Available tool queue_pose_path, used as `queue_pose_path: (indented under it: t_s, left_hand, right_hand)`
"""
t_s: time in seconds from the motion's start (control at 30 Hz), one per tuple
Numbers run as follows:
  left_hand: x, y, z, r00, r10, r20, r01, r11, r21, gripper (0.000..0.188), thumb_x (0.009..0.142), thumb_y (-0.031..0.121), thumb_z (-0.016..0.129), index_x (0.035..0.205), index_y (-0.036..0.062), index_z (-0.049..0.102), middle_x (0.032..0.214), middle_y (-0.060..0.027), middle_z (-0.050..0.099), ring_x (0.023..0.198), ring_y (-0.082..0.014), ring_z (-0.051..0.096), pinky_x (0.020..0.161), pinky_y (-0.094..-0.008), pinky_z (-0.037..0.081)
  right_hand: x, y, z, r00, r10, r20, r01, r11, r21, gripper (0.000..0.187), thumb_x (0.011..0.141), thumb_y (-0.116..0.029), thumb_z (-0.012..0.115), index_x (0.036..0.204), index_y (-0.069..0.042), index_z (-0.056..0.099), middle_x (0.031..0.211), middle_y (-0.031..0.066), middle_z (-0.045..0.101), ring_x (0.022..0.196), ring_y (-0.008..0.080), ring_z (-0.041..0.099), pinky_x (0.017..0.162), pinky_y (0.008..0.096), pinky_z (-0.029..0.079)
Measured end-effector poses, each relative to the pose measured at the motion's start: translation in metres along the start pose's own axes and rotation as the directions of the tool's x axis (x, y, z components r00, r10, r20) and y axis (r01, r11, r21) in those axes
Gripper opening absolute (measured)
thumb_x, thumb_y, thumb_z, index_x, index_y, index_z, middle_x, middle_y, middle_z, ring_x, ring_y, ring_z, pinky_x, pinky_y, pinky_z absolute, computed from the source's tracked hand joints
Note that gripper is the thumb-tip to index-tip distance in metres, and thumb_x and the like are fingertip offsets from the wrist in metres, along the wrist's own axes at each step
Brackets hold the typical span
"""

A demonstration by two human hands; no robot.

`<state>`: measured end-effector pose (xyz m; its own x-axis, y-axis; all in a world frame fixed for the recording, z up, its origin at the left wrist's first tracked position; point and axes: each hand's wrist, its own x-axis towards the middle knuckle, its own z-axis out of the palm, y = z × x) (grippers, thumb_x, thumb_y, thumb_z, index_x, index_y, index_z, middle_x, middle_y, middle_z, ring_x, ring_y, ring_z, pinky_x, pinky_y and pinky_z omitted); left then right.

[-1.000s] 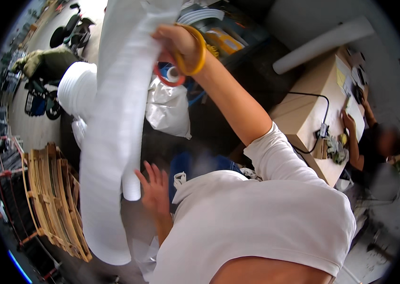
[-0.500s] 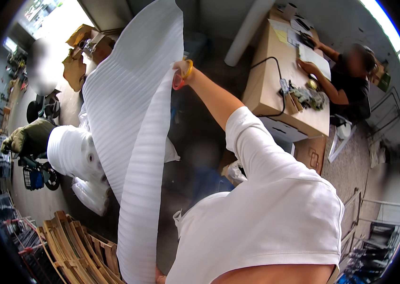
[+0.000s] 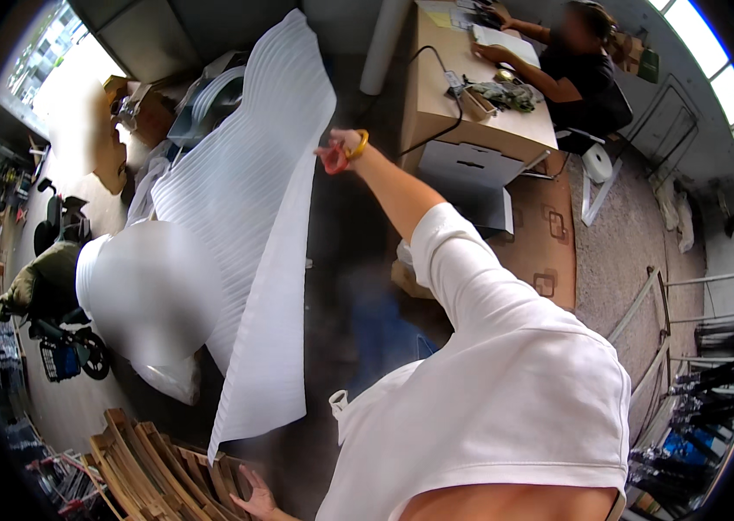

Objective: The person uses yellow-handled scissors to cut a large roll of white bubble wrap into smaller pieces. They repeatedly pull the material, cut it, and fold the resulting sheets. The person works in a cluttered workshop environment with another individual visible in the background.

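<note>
A long white ribbed foam sheet (image 3: 254, 217) hangs slanted across the left-centre, its lower end loose and its upper end flared. My right hand (image 3: 342, 149) is stretched out beside the sheet's right edge. On it are red and yellow loops that look like the handles of scissors (image 3: 335, 160); the blades are not visible. Whether its fingertips still touch the foam is hard to see. Below the sheet's lower tip, my left hand (image 3: 256, 497) is open with its fingers spread, apart from the foam and in front of wooden slats.
White foam rolls (image 3: 93, 269), partly blurred, stand left of the sheet. Wooden pallets (image 3: 145, 464) lean at the lower left. A person in black (image 3: 571, 56) sits at a wooden desk (image 3: 436, 95) on the far right. Behind the sheet are cardboard boxes (image 3: 148, 117). A scooter (image 3: 63, 217) stands left.
My left hand has come away from the sheet's lower end and opened. That end has swung up and free. My right hand has shifted slightly away from the edge, and the view has turned.
</note>
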<state>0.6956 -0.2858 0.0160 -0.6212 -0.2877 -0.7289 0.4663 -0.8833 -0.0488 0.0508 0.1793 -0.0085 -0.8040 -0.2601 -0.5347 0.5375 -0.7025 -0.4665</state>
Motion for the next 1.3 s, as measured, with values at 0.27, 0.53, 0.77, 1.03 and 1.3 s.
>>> queue_pose_path:
  t_s: [0.27, 0.53, 0.77, 1.03, 1.3]
  left_hand:
    - [0.115, 0.004, -0.02, 0.958, 0.104, -0.267, 0.138, 0.648, 0.749, 0.012, 0.075, 0.014, 0.052, 0.08, 0.0032, 0.056, 0.076, -0.0069, 0.057, 0.074, -0.0192, 0.055, 0.068, -0.0335, 0.048]
    - [0.098, -0.12, -0.052, 0.937, -0.01, -0.348, 0.325, 0.384, 0.864, 0.027, 0.083, 0.025, 0.049, 0.106, 0.0105, 0.047, 0.097, -0.0018, 0.051, 0.088, -0.0155, 0.05, 0.077, -0.0322, 0.043]
    - [0.074, -0.087, -0.125, 0.9, -0.024, -0.434, 0.397, 0.452, 0.799, 0.022, 0.082, 0.02, 0.051, 0.103, 0.0114, 0.05, 0.095, -0.0008, 0.054, 0.086, -0.0147, 0.054, 0.076, -0.0338, 0.044]
    - [0.055, -0.015, -0.187, 0.932, -0.087, -0.352, 0.347, 0.491, 0.799, 0.028, 0.083, 0.022, 0.049, 0.108, 0.0099, 0.047, 0.099, -0.0028, 0.052, 0.092, -0.0169, 0.05, 0.082, -0.0335, 0.041]
    - [0.06, 0.011, -0.238, 0.875, -0.194, -0.444, 0.484, 0.401, 0.778, 0.027, 0.081, 0.023, 0.05, 0.106, 0.0123, 0.049, 0.095, -0.0004, 0.054, 0.088, -0.0162, 0.053, 0.077, -0.0338, 0.043]
  right_hand:
    - [-0.075, 0.158, -0.092, 0.941, 0.245, -0.235, -0.3, 0.924, -0.237, 0.027, 0.082, -0.033, 0.04, 0.087, -0.006, 0.044, 0.088, 0.0223, 0.056, 0.062, 0.0256, 0.055, 0.048, 0.0356, 0.044]
    - [-0.184, 0.293, -0.212, 0.634, 0.735, -0.239, -0.746, 0.663, 0.059, 0.016, 0.081, -0.02, 0.04, 0.078, -0.005, 0.041, 0.094, 0.0274, 0.054, 0.077, 0.0347, 0.056, 0.066, 0.0451, 0.046]
    - [-0.242, 0.35, -0.198, 0.632, 0.689, -0.355, -0.759, 0.643, -0.105, 0.022, 0.08, -0.016, 0.039, 0.092, 0.002, 0.043, 0.098, 0.023, 0.05, 0.071, 0.0271, 0.053, 0.052, 0.0284, 0.044]
    - [-0.291, 0.432, -0.261, 0.823, 0.555, -0.122, -0.562, 0.826, -0.037, 0.023, 0.082, -0.017, 0.04, 0.097, 0.0, 0.038, 0.089, 0.0221, 0.055, 0.079, 0.0305, 0.056, 0.066, 0.0396, 0.048]
    - [-0.364, 0.47, -0.189, 0.722, 0.437, -0.536, -0.604, 0.777, -0.18, 0.024, 0.081, -0.013, 0.043, 0.1, 0.002, 0.04, 0.08, 0.0213, 0.058, 0.066, 0.0299, 0.059, 0.048, 0.0356, 0.049]
